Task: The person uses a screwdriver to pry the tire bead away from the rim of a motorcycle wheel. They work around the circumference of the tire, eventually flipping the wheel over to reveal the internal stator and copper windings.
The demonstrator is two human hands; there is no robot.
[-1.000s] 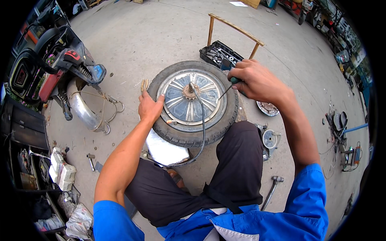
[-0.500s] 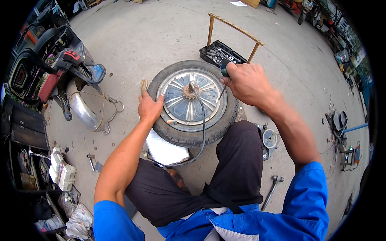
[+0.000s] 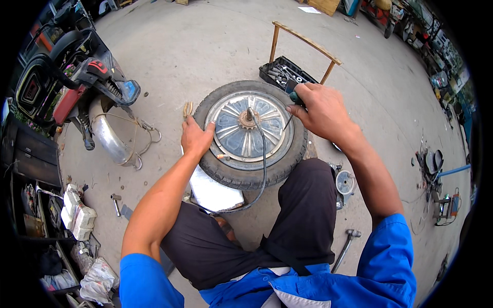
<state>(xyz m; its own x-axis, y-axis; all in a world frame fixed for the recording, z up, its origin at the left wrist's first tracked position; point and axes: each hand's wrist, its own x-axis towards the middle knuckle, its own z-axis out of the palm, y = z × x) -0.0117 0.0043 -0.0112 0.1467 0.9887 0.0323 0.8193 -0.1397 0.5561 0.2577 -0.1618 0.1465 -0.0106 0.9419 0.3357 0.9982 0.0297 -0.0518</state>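
Far to the left of the person's fingers stands a scooter with a chrome fender on the concrete beside it. The left hand lies flat on the tyre of the wheel, fingers together, pressing the rubber at its left edge. The wheel lies on its side between both hands, silver hub up, a black cable trailing from its centre. The right hand is closed around a dark-handled screwdriver at the right rim. Just beyond those knuckles sits an open tool case.
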